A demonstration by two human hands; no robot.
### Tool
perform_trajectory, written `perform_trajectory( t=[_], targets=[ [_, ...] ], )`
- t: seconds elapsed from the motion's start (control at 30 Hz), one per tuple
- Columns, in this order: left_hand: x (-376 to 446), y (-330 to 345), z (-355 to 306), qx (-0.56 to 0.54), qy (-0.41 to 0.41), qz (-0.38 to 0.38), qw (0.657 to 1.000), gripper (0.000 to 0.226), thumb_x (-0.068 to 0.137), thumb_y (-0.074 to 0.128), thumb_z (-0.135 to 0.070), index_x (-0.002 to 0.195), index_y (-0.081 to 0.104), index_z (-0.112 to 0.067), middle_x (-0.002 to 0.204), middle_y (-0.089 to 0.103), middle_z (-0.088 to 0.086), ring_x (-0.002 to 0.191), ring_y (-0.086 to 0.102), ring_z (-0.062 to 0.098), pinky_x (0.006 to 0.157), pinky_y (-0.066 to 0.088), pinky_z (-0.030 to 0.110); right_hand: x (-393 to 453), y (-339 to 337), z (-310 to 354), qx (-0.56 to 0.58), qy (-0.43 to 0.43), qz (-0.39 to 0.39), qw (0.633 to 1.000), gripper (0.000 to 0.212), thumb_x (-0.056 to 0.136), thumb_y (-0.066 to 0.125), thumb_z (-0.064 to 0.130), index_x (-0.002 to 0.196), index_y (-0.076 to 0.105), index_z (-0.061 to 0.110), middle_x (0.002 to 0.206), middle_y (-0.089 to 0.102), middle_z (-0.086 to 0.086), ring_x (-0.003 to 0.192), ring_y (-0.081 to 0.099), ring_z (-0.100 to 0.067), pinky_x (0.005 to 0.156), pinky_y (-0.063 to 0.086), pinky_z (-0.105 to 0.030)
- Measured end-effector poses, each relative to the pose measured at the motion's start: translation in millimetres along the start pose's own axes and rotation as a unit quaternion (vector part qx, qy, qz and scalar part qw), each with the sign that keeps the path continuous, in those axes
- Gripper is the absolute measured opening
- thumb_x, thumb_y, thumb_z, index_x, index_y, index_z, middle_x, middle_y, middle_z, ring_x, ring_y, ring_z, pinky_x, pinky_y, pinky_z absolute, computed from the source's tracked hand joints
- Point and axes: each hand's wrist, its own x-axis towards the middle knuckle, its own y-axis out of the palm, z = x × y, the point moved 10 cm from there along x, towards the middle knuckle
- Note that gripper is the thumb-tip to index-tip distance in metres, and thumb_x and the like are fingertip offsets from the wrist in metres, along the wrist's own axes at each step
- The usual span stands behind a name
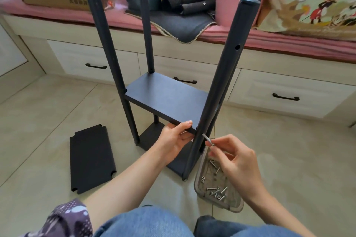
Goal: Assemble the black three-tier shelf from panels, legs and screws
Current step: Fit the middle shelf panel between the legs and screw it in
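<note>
Roughly two thirds done, by the look of it. Four legs [107, 52] up, bottom panel [152, 136] seated low between them, middle panel [165, 98] sitting level above it. A fastener visible at the middle panel's left front corner, against the near-left leg; the far corners too small to judge.

Near-right corner of the middle panel in progress. Left hand [174, 137] gripping that panel's front edge, thumb on top and fingers curled underneath, holding it against the near-right leg [221, 75]. Right hand [233, 159] just right of the same corner, pinching a silver screw [207, 139] between thumb and fingertips, tip aimed at the leg beside the panel edge. Not yet in the hole, as far as can be told.

Left to do, judging from the layout: seat and tighten this screw, then fit the third panel [92, 159], lying flat on the floor left of the shelf and well apart from it. Open holes higher on the legs, one plain on the near-right leg, likely waiting for that top tier.

Tray [198, 184] on the floor just right of the shelf, several screws and washers inside, so hardware enough remains.
</note>
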Motion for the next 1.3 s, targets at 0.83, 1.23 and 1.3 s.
perform_trajectory(
  t=[0.83, 1.23, 1.3],
  targets=[
    [5, -11, 4, 0.001, 0.013, -0.029, 0.999, 0.022, 0.086, 0.076, -0.018, 0.098, 0.065, -0.003, 0.091, 0.07, 0.016, 0.097, 0.072, 0.039, 0.081, 0.059, 0.039, 14, 8, 9, -0.087, -0.015, -0.047, 0.995, 0.017, 0.084, 0.076, 0.014, 0.082, 0.067, 0.029, 0.082, 0.068, 0.022, 0.076, 0.067, -0.001, 0.067, 0.046, -0.007],
    [3, -9, 1, -0.02, 0.011, -0.053, 0.998, 0.026, 0.092, 0.07, -0.015, 0.11, 0.058, -0.001, 0.101, 0.068, 0.019, 0.097, 0.073, 0.038, 0.076, 0.059, 0.033, 19, 13, 12, -0.097, -0.013, -0.05, 0.994, 0.017, 0.084, 0.077, 0.015, 0.077, 0.068, 0.027, 0.077, 0.067, 0.023, 0.072, 0.065, 0.001, 0.063, 0.043, -0.005],
    [3, -8, 1, -0.016, 0.01, -0.047, 0.999, 0.027, 0.092, 0.07, -0.016, 0.112, 0.058, -0.001, 0.104, 0.068, 0.02, 0.099, 0.072, 0.038, 0.078, 0.059, 0.033, 19, 13, 14, -0.102, -0.023, -0.049, 0.993, 0.018, 0.085, 0.076, 0.014, 0.077, 0.066, 0.027, 0.075, 0.067, 0.021, 0.071, 0.065, 0.001, 0.063, 0.043, -0.004]
  ],
)
